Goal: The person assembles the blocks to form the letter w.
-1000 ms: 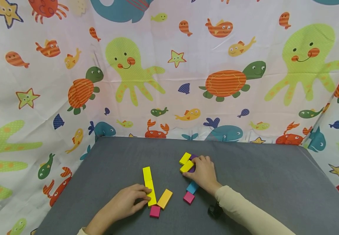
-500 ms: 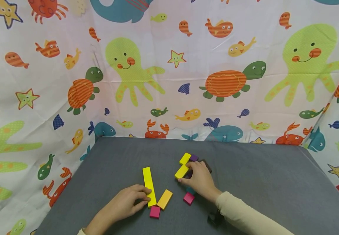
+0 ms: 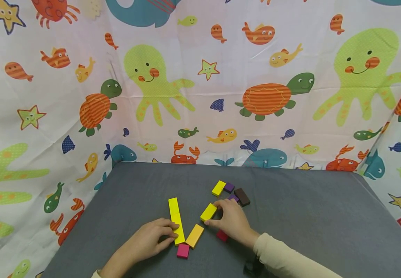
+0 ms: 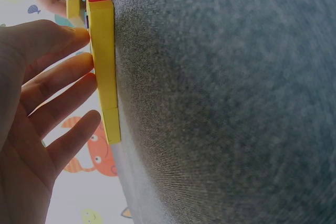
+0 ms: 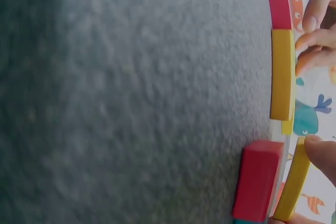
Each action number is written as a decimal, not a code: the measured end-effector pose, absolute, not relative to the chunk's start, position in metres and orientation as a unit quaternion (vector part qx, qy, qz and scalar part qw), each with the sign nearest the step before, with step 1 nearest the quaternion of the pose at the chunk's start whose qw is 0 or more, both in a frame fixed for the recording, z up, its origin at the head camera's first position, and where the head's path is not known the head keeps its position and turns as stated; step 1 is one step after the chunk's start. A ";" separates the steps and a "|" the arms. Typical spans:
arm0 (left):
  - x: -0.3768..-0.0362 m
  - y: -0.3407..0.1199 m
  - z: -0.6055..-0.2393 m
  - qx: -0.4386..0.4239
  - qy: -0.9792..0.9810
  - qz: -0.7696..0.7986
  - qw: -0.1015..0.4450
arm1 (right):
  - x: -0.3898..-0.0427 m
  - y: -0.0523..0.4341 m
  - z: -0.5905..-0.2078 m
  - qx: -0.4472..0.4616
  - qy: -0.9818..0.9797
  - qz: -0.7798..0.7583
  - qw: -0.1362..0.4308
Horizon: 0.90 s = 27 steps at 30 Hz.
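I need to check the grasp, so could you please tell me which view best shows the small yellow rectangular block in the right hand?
The head view: the small yellow rectangular block shows whole, pinched by the right hand. The right wrist view shows only its thin edge; the left wrist view only a distant sliver.

Place: a child's play corner
Backdrop: sea-creature cartoon curtain (image 3: 200,85)
Surface: grey felt worktop (image 3: 308,216) with coloured blocks (image 3: 174,206)

The right hand (image 3: 233,222) covers most of the red block (image 3: 221,235) in the head view. In the right wrist view, the frame edge crops that hand's fingers (image 5: 321,153).
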<state>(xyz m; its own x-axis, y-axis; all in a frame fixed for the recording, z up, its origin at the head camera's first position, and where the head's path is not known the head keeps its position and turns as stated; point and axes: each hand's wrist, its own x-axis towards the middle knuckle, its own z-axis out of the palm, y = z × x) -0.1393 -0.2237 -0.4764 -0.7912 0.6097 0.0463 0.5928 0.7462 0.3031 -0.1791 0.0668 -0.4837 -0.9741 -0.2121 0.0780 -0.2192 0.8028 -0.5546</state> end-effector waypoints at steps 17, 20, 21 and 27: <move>-0.138 -0.224 -0.476 0.322 0.933 0.159 0.023 | -0.176 0.059 -0.494 0.141 -0.952 0.271 0.022; -0.138 -0.224 -0.476 0.322 0.933 0.158 0.023 | -0.175 0.058 -0.495 0.145 -0.952 0.269 0.023; -0.138 -0.224 -0.476 0.322 0.933 0.157 0.023 | -0.175 0.058 -0.495 0.146 -0.952 0.268 0.023; -0.138 -0.224 -0.476 0.321 0.934 0.159 0.023 | -0.175 0.057 -0.495 0.147 -0.954 0.261 0.020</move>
